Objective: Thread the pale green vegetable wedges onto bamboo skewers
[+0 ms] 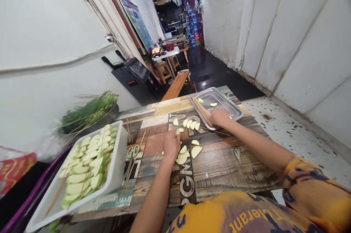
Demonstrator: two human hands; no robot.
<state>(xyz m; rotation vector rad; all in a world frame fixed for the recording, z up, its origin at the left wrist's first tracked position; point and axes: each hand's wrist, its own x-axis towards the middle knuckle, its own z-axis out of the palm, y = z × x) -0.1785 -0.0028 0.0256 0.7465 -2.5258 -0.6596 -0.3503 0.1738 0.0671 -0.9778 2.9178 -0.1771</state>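
With the middle of the patterned table (pixel 219 160) as the dial's centre and twelve pointing away from the wearer, loose pale slices (pixel 196 151) with thin green skin lie close to the centre, around the left hand (pixel 171 144). That hand is narrow, its fingertips pinching a small pale piece (pixel 177 131). The right hand (pixel 220 117) reaches to one o'clock, its fingers bent over the near end of a bundle of thin sticks (pixel 202 110) in a metal tray (pixel 229 102); from above, whether it grips one or merely rests there cannot be told.

Just past the left fingertips, toward one o'clock, a row of slices (pixel 193 125) lines up along a single stick. More slices fill a white tub (pixel 116 156) at nine o'clock.

Each slice should feel light and firm, probably moist and slick on its cut faces, and apt to split if pierced close to an edge. A thumb and finger across the flat faces, well clear of the middle, would suit it best. The sticks look light and stiff yet thin enough to snap, so each is better taken near its end and kept straight.
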